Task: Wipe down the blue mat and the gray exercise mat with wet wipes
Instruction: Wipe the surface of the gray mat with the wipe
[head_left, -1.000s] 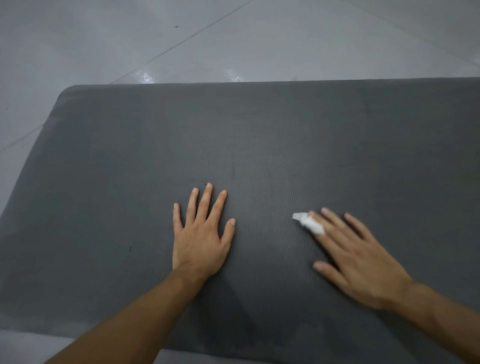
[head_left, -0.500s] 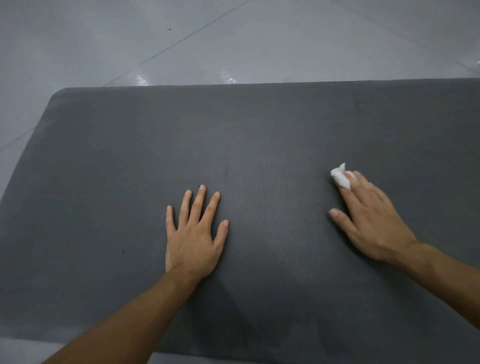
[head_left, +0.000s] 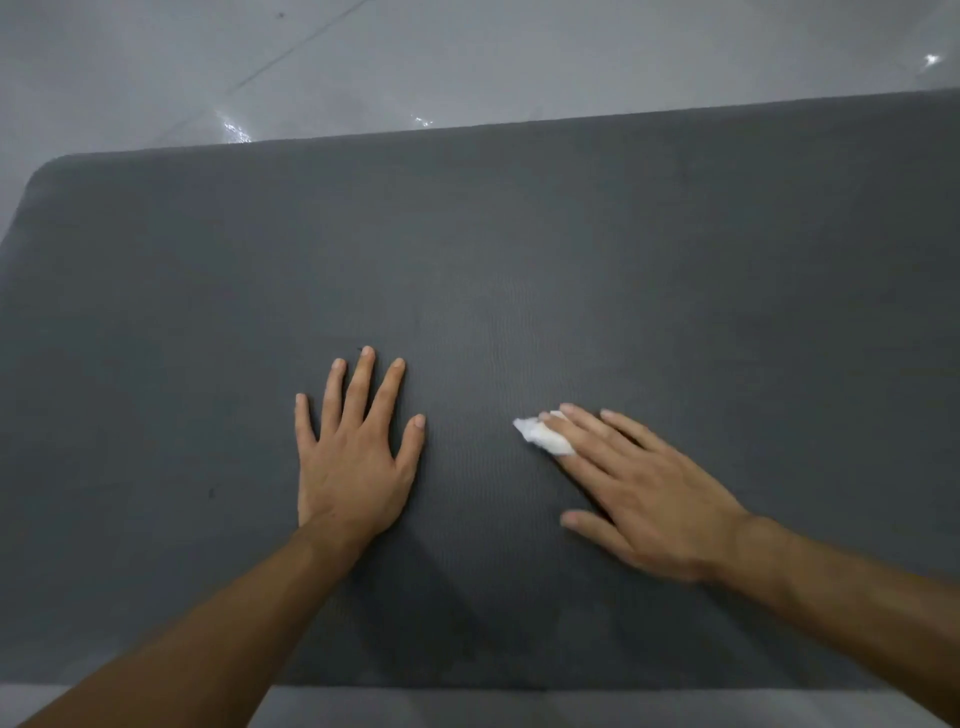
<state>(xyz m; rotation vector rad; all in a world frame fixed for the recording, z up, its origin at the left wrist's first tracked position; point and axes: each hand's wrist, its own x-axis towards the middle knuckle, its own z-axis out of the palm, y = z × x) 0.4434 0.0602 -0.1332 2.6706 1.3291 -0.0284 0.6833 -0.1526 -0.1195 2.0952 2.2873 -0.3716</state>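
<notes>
two flat hands on one gray mat (head_left: 623, 249): left hand (head_left: 350, 467) empty, right hand (head_left: 649, 499) pressing one wet wipe (head_left: 543, 437).

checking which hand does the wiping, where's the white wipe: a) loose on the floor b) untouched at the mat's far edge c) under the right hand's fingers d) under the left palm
c: the wipe is pressed on the gray mat under the straight fingers of the right hand; the left hand lies flat with nothing under it that shows.

Gray exercise mat (head_left: 571, 249) flat on floor; crumpled white wet wipe (head_left: 540, 435) on it.
</notes>
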